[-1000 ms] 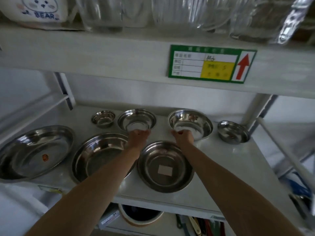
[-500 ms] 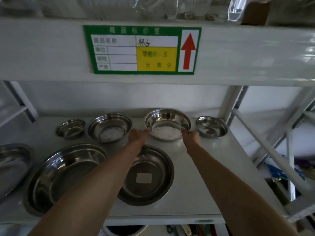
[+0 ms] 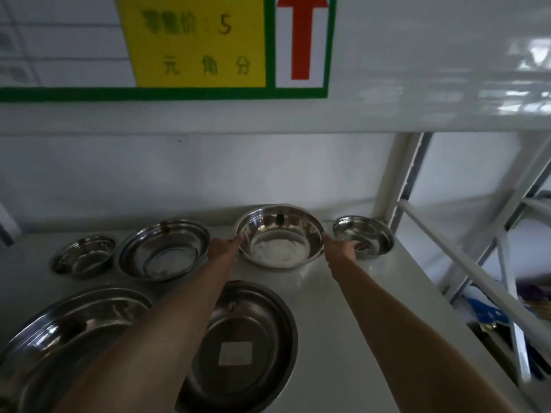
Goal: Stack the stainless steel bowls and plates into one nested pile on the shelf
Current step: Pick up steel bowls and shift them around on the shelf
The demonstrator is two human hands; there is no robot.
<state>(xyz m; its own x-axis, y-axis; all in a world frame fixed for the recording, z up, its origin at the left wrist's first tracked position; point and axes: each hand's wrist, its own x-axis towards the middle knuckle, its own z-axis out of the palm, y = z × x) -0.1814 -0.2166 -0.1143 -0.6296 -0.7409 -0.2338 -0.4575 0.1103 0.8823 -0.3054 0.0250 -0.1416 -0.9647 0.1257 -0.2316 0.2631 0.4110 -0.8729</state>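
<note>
Two hands grip one deep steel bowl [image 3: 279, 238] at the back of the white shelf [image 3: 343, 308]. Left hand [image 3: 223, 248] pinches the bowl's left rim, right hand [image 3: 338, 251] its right rim, fingers curled over the edge on both sides. The bowl tilts toward the camera, its far rim higher than its near rim; whether its base still touches the shelf cannot be told.

Just right of the held bowl, partly behind the right hand, sits a small shallow steel dish [image 3: 365, 235] close to the shelf's white upright post [image 3: 390, 174]. Left of the held bowl, beside the left hand, stands a medium steel bowl [image 3: 164, 250], and further left again a small steel bowl [image 3: 83, 256]. Nearer than the held bowl, between the two forearms, lies a wide steel plate [image 3: 247, 347] with a pale square sticker at its centre. Left of that plate, a larger steel plate [image 3: 68, 338] is partly hidden by the left forearm.

Above the held bowl, on the upper shelf's front edge, hangs a green-bordered price label [image 3: 196, 46] with a yellow panel and a red upward arrow.
</note>
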